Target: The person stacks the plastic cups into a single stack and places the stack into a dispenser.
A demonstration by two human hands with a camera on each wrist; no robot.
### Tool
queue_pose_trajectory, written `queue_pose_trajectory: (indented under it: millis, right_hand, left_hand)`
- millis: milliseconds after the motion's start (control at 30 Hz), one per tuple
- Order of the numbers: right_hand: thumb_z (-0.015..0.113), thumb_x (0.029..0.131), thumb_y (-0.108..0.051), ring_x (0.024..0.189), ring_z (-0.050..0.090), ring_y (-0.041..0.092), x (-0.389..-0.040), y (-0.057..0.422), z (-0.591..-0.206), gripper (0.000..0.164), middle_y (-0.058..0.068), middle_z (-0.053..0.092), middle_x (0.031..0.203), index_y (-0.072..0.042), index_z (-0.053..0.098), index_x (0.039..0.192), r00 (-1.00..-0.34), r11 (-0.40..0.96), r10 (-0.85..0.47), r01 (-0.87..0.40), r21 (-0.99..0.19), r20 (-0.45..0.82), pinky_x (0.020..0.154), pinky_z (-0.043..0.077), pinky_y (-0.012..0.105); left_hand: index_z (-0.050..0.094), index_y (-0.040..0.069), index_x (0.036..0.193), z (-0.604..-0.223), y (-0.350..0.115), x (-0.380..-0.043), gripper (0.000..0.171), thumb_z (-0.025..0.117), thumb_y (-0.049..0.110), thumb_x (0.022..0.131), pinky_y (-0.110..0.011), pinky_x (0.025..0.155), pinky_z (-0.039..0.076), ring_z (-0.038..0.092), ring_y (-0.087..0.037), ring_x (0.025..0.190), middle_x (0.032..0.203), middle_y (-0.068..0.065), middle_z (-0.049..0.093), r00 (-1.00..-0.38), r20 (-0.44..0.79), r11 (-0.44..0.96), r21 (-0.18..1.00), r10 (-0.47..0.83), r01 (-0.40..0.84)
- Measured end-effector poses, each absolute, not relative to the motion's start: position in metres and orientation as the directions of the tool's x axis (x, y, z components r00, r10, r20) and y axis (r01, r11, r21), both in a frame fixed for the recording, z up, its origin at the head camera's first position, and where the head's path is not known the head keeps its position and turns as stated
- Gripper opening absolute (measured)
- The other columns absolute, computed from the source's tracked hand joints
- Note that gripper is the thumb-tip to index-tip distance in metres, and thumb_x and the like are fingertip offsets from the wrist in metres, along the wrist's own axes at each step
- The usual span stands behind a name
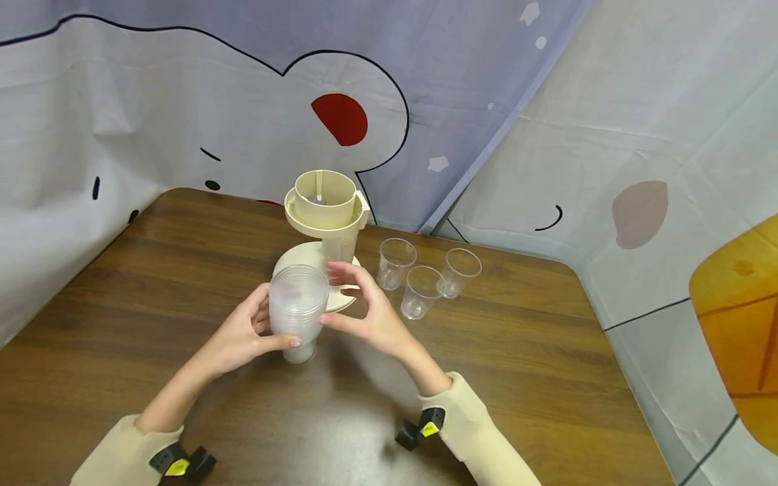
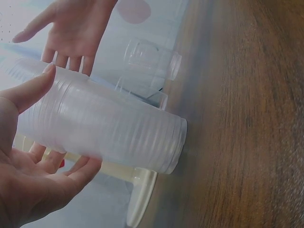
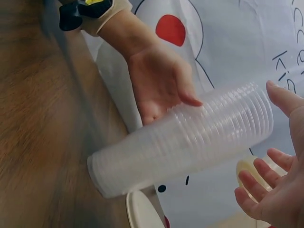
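A tall nested stack of clear plastic cups [image 1: 298,312] stands upright in front of the cream stand, its rims facing up. My left hand [image 1: 240,341] grips the stack from the left, thumb across its near side and fingers behind, as the left wrist view also shows of the stack [image 2: 104,118]. On the other side, my right hand [image 1: 371,317] is spread with loosely bent fingers. Its thumb is right at the upper rims, and in the right wrist view a gap shows between most of the right hand's fingers [image 3: 256,187] and the cups.
Behind the stack rises a cream cup-holder stand [image 1: 326,219] with a ring top and a round base [image 1: 298,255]. Three single clear cups stand right of it: a back left cup [image 1: 392,266], a front cup [image 1: 419,297] and a right cup [image 1: 460,270]. A printed curtain [image 1: 243,101] hangs behind the table.
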State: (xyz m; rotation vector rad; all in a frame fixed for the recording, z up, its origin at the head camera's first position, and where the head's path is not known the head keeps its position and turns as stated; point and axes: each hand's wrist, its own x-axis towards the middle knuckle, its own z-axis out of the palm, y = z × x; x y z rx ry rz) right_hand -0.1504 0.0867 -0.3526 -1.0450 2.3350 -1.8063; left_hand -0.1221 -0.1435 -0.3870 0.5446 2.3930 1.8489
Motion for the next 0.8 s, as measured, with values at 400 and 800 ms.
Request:
queue_pose_trajectory:
  millis: [400, 800]
  right_hand:
    - [0.077, 0.075, 0.003, 0.125, 0.048, 0.039, -0.152, 0.112, -0.361, 0.072, 0.014, 0.051, 0.135, -0.003, 0.042, 0.137, -0.819, 0.155, -0.437, -0.476, -0.865, 0.372, 0.105, 0.041, 0.051]
    - [0.077, 0.074, 0.003, 0.122, 0.05, 0.036, -0.156, 0.142, -0.364, 0.071, 0.016, 0.053, 0.132, 0.0, 0.044, 0.136, -0.866, 0.185, -0.338, -0.445, -0.876, 0.369, 0.104, 0.04, 0.054]
  left_hand:
    - [0.036, 0.002, 0.136, -0.388, -0.143, -0.123, 0.076, 0.081, 0.008, 0.076, -0.031, 0.093, 0.052, 0.058, -0.032, 0.115, 0.127, -0.018, 0.053, -0.935, 0.164, 0.215, 0.947, 0.313, 0.238]
    - [0.036, 0.003, 0.136, -0.389, -0.143, -0.123, 0.075, 0.081, 0.009, 0.076, -0.025, 0.091, 0.051, 0.06, -0.016, 0.112, 0.127, -0.016, 0.053, -0.936, 0.162, 0.213, 0.948, 0.313, 0.235]
